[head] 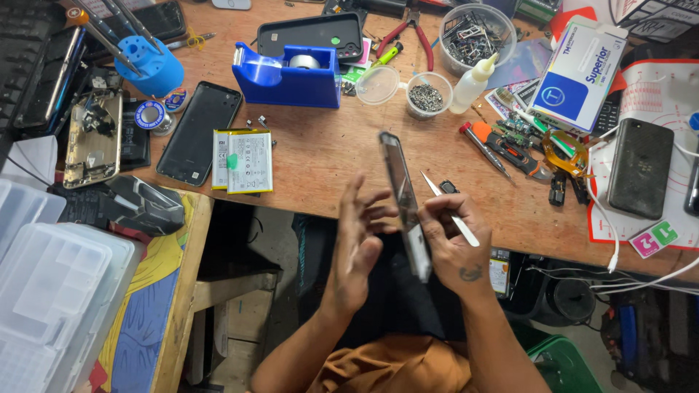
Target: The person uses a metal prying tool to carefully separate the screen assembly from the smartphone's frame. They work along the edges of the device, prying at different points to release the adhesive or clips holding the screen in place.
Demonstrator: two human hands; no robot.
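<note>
Phone frame (403, 204), edge-on, long axis running away from the body, is standing between the hands above the counter (328, 145) edge, right hand (455, 244) gripping its near end while pinching tweezers (449, 208), left hand (360, 236) hovering open-fingered just beside its left face.

Phone-repair workshop: opened phones (92, 149), loose batteries (242, 161), tools.

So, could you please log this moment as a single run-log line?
left hand: open, fingers against thin grey phone panel held edge-on | right hand: grips panel and slim metal tweezers | above wooden workbench
</note>
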